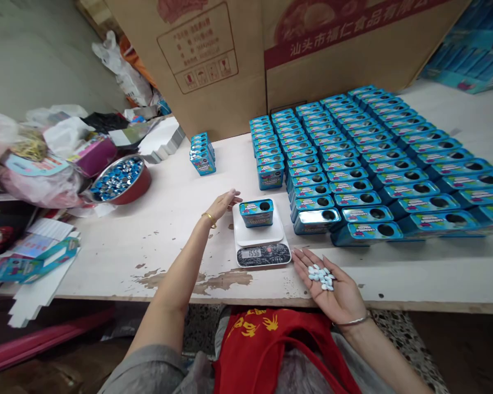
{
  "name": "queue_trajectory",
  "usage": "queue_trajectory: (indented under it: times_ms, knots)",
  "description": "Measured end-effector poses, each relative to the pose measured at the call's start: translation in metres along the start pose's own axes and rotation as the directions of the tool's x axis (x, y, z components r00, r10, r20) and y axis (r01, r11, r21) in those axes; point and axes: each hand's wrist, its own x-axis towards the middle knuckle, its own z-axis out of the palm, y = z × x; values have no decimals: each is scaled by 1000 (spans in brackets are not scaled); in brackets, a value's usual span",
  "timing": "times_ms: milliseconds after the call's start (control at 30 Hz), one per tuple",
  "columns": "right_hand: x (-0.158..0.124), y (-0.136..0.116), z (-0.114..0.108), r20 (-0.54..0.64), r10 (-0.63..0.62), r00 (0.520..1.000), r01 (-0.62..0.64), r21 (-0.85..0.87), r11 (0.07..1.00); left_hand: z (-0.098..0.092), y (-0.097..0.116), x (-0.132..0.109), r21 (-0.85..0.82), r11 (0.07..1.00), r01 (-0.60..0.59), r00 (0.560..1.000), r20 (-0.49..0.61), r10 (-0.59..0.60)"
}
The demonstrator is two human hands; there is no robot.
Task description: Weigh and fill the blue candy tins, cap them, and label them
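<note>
A kitchen scale (263,255) with a white platform and lit digits lies near the table's front edge. On its platform stands a blue box (256,216) with a round dark hole in its top. My left hand (222,208) is just left of this box, fingers stretched toward it and holding nothing; whether the fingertips touch it I cannot tell. To the right of the scale, my right hand (332,295) is palm up, bearing a small heap of white candies (321,277).
Rows of similar blue boxes (355,164) fill the right side, with a small stack of boxes (203,154) at the back. A red bowl (125,180) of shiny blue-silver pieces stands left, beside plastic bags (41,175). Large cartons (213,82) wall off the rear.
</note>
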Motion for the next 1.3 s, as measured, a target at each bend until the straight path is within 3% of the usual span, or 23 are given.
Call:
queue_trajectory:
  times_ms: [133, 300, 667, 800, 933, 1033, 1133, 1300]
  knots:
    - [2, 4, 3, -59, 6, 998, -5, 17, 1000, 3, -4, 2, 7, 1000, -4, 1000, -8, 4]
    - [-1, 10, 5, -46, 17, 999, -17, -8, 1000, 1, -10, -5, 71, 997, -44, 999, -29, 46]
    - [-3, 27, 3, -8, 113, 994, -113, -64, 992, -16, -28, -60, 228, 968, -101, 985, -117, 130]
    - [-5, 20, 8, -71, 34, 997, -36, -34, 999, -10, -12, -86, 311, 914, -260, 916, -220, 336]
    - [-6, 18, 25, -56, 4, 998, -5, -19, 1000, -4, 8, -109, 293, 829, -477, 836, -138, 530]
    - [-2, 26, 42, -29, 48, 998, -49, -25, 998, 10, 12, -121, 247, 808, -535, 813, -108, 572]
    - [4, 39, 55, -81, 38, 996, -36, 18, 999, 39, 4, -130, 297, 814, -499, 832, -99, 546]
    - [16, 44, 64, -117, -9, 993, 22, 109, 994, 85, -13, -129, 342, 861, -376, 849, -244, 468]
